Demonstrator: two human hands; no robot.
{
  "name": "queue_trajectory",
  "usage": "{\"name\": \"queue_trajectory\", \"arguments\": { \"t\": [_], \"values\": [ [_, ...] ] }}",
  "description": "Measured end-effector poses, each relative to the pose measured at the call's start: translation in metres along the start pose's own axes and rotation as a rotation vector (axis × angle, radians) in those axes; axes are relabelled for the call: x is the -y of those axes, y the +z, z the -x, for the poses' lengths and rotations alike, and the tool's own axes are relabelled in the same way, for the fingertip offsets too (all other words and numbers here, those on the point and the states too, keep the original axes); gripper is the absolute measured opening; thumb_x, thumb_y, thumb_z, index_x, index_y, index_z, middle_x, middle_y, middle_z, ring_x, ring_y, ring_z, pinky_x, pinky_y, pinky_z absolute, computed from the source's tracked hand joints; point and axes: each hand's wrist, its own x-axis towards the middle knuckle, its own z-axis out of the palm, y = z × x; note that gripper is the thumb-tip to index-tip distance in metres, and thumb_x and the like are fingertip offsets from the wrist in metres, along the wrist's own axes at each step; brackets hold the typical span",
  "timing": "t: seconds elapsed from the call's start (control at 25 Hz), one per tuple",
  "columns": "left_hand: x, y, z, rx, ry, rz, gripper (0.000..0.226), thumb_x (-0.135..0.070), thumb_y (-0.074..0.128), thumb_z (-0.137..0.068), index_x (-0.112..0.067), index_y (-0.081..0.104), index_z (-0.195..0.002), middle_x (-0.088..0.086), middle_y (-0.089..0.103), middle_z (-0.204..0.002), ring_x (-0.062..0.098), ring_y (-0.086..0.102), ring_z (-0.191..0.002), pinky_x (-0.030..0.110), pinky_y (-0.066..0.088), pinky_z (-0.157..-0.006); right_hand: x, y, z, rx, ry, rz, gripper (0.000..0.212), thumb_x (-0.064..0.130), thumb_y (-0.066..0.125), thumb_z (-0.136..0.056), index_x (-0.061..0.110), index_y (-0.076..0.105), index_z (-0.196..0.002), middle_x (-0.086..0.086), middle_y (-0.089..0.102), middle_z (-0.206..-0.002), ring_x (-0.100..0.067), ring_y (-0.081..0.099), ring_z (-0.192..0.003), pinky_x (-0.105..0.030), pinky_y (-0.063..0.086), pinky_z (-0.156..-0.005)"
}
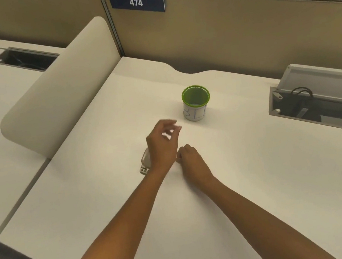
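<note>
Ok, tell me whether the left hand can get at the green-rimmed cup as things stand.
Probably yes: the left hand is raised close to the green-rimmed cup, fingers loose, with only bare desk between them.

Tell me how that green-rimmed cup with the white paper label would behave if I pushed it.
The green-rimmed cup looks empty inside, so it is probably light. It stands upright on the smooth white desk, so a low push would likely slide it; a push near the rim might tip it.
</note>
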Motion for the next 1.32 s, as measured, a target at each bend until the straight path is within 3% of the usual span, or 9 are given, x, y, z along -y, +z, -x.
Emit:
{"name": "queue_trajectory", "arguments": {
  "t": [0.12, 0.28, 0.4, 0.56, 0.72, 0.92, 1.08, 1.2, 1.32],
  "values": [
    [-0.028, 0.036, -0.056, 0.156, 0.049, -0.102, 0.015, -0.012, 0.077, -0.084, -0.013, 0.069, -0.096, -0.011, 0.073, -0.076, 0.002, 0.054, -0.059, 0.020, 0.044, -0.062, -0.006, -0.004, 0.011, 0.022, 0.048, -0.157, 0.019, -0.004, 0.041, -0.095, 0.011, 0.051, -0.091, -0.015, 0.056, -0.103, -0.027, 0.052, -0.094, -0.035, 0.043, -0.081],
    [-0.043, 0.069, -0.106, 0.265, -0.031, -0.323, 0.016, -0.012, 0.067, -0.090, -0.015, 0.068, -0.106, 0.008, 0.076, -0.099, 0.028, 0.068, -0.088, 0.041, 0.058, -0.077, -0.025, -0.010, 0.020, -0.009, 0.144, -0.407, 0.017, 0.002, 0.049, -0.096, 0.013, 0.052, -0.084, 0.000, 0.058, -0.088, -0.011, 0.051, -0.076, -0.021, 0.040, -0.071],
    [-0.039, 0.073, -0.122, 0.291, -0.067, -0.440, 0.020, -0.011, 0.062, -0.090, -0.018, 0.070, -0.107, 0.009, 0.076, -0.101, 0.030, 0.070, -0.095, 0.043, 0.059, -0.081, -0.041, -0.027, 0.014, -0.019, 0.171, -0.493, 0.019, 0.005, 0.055, -0.097, 0.019, 0.057, -0.084, 0.001, 0.067, -0.087, -0.004, 0.057, -0.075, -0.013, 0.040, -0.069],
    [-0.034, 0.066, -0.131, 0.257, -0.078, -0.379, 0.019, -0.007, 0.071, -0.081, -0.016, 0.073, -0.098, 0.003, 0.078, -0.087, 0.020, 0.068, -0.083, 0.033, 0.057, -0.075, -0.054, -0.068, -0.019, -0.300, 0.194, -0.552, 0.010, 0.008, 0.062, -0.095, 0.014, 0.066, -0.088, -0.002, 0.071, -0.089, -0.009, 0.062, -0.078, -0.008, 0.041, -0.068],
    [-0.033, 0.053, -0.121, 0.164, -0.057, -0.249, 0.010, -0.011, 0.071, -0.083, -0.020, 0.074, -0.087, -0.012, 0.069, -0.073, -0.009, 0.058, -0.060, 0.005, 0.039, -0.058, -0.048, -0.114, -0.071, -0.519, 0.129, -0.514, 0.008, 0.011, 0.064, -0.094, 0.006, 0.070, -0.092, -0.006, 0.068, -0.093, -0.013, 0.059, -0.077, -0.002, 0.041, -0.066],
    [-0.012, 0.026, -0.094, 0.150, -0.133, -0.177, 0.011, -0.015, 0.069, -0.087, -0.021, 0.077, -0.090, -0.014, 0.067, -0.077, -0.002, 0.048, -0.048, 0.012, 0.039, -0.056, -0.050, -0.137, -0.106, -0.437, 0.155, -0.390, 0.019, 0.019, 0.065, -0.095, 0.004, 0.076, -0.100, -0.005, 0.064, -0.094, -0.015, 0.056, -0.081, 0.001, 0.036, -0.063],
    [0.001, 0.004, -0.075, 0.099, -0.187, -0.123, 0.014, -0.013, 0.066, -0.089, -0.023, 0.076, -0.091, -0.011, 0.069, -0.082, 0.000, 0.048, -0.048, 0.006, 0.039, -0.051, -0.056, -0.142, -0.101, -0.427, 0.274, -0.539, 0.017, 0.021, 0.074, -0.088, 0.009, 0.079, -0.099, 0.003, 0.065, -0.080, -0.004, 0.054, -0.068, -0.017, 0.041, -0.069],
    [0.014, -0.012, -0.053, -0.013, -0.171, -0.103, 0.017, -0.012, 0.063, -0.089, -0.022, 0.075, -0.092, -0.010, 0.070, -0.086, -0.002, 0.053, -0.062, 0.004, 0.040, -0.056, -0.049, -0.132, -0.078, -0.500, 0.230, -0.578, 0.011, 0.017, 0.077, -0.084, 0.009, 0.075, -0.092, 0.001, 0.065, -0.079, -0.004, 0.054, -0.066, -0.007, 0.042, -0.062],
    [0.031, -0.025, -0.033, -0.052, -0.145, -0.158, 0.018, -0.009, 0.061, -0.090, -0.020, 0.073, -0.098, -0.010, 0.068, -0.097, 0.013, 0.056, -0.087, 0.019, 0.042, -0.072, -0.028, -0.094, -0.043, -0.338, 0.109, -0.557, 0.002, 0.011, 0.073, -0.085, 0.011, 0.074, -0.086, -0.001, 0.069, -0.080, -0.002, 0.055, -0.065, -0.004, 0.041, -0.062]
  ]
}}
